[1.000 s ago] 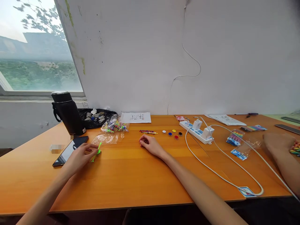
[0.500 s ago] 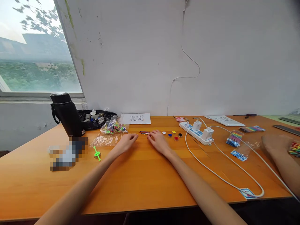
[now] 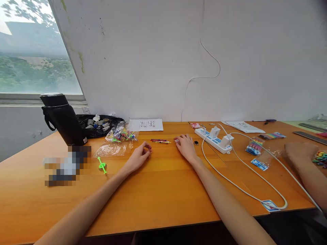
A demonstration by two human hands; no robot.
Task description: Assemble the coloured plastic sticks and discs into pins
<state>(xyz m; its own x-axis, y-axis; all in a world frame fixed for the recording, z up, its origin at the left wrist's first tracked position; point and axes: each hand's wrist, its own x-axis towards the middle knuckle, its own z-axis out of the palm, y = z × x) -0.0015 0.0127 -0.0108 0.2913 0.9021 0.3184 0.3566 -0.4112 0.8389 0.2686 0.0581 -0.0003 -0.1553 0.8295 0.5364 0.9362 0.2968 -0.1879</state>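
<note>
The table (image 3: 158, 190) bears everything. On it, the power strip (image 3: 216, 140) is the landmark. Just left of it, the right hand (image 3: 186, 147) lies flat, fingers spread over small discs (image 3: 196, 143). Farther left, the left hand (image 3: 139, 157) rests loosely curled, empty, near thin sticks (image 3: 160, 141). Picking 1 disc cleanly likely needs a fingertip pinch.
</note>
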